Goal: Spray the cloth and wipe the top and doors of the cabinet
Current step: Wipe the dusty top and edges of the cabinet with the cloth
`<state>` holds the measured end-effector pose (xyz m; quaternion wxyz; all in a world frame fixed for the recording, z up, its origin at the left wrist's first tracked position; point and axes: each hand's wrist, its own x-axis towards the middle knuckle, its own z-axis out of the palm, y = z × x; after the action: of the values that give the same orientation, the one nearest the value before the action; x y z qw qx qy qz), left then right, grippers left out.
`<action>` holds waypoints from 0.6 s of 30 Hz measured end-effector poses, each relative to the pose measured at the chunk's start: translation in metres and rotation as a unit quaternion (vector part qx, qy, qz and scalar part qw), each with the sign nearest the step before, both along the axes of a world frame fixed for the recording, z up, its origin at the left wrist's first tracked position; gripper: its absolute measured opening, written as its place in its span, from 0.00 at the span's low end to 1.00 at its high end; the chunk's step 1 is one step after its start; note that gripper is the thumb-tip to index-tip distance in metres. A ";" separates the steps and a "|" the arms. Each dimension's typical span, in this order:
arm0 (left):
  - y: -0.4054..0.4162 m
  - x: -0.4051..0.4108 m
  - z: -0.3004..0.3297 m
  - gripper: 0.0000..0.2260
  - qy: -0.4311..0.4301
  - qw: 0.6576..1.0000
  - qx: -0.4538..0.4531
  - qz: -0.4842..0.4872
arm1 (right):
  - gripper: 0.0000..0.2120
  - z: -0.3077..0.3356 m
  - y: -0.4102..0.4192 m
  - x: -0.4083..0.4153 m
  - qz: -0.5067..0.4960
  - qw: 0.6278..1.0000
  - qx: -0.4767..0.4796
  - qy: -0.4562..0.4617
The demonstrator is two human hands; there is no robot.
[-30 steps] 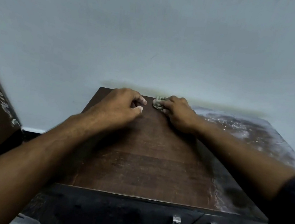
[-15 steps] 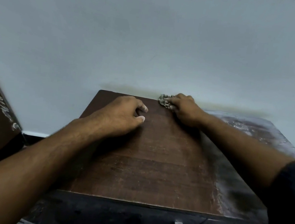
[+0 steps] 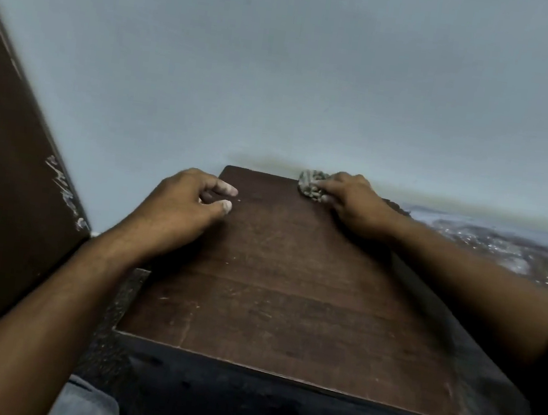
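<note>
While hands rest atop the cabinet (image 3: 289, 295), a brown panel (image 3: 4, 174) leans left.

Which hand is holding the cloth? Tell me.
The right hand, at the cabinet top's back edge, grips the crumpled cloth. The left hand holds nothing.

The small grey crumpled cloth (image 3: 310, 185) sits bunched up at the back edge of the brown wooden cabinet top (image 3: 289, 299), right by the wall. The top's left part looks dark and clean; its far right part looks white and dusty.
</note>
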<state>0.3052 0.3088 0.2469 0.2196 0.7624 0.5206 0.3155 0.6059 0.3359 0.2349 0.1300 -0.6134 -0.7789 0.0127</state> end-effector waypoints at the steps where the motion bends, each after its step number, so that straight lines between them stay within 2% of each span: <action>1: 0.000 -0.001 -0.003 0.08 -0.006 1.000 -0.003 0.002 | 0.18 -0.002 0.009 -0.001 -0.043 0.999 -0.011 -0.013; 3: 0.002 -0.005 -0.009 0.08 -0.029 1.000 -0.008 0.011 | 0.18 -0.002 0.008 -0.024 -0.026 1.000 -0.004 -0.006; 6: 0.008 -0.008 -0.017 0.08 -0.085 0.996 -0.020 0.023 | 0.18 -0.001 -0.034 -0.076 0.113 0.993 -0.011 0.031; 10: 0.014 -0.011 -0.031 0.09 -0.123 0.992 -0.010 0.024 | 0.20 -0.009 -0.112 -0.115 0.288 0.957 -0.008 0.016; 12: 0.016 -0.013 -0.036 0.11 -0.138 0.989 0.004 0.053 | 0.21 -0.002 -0.111 -0.104 0.325 0.945 -0.023 0.017; 14: 0.021 -0.016 -0.040 0.12 -0.209 0.975 -0.017 0.075 | 0.19 0.005 -0.079 -0.082 0.286 0.958 -0.009 0.032; 16: 0.023 -0.018 -0.046 0.12 -0.294 0.950 -0.070 0.074 | 0.19 0.005 -0.031 -0.056 0.166 0.986 0.007 0.025; 18: 0.023 -0.019 -0.052 0.10 -0.339 0.931 -0.113 0.074 | 0.19 0.004 0.007 -0.043 0.022 1.000 -0.008 0.011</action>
<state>0.2862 0.3314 0.1946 0.4435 0.5398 0.5025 0.5094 0.5632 0.3433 0.2388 0.1334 -0.5966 -0.7908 0.0289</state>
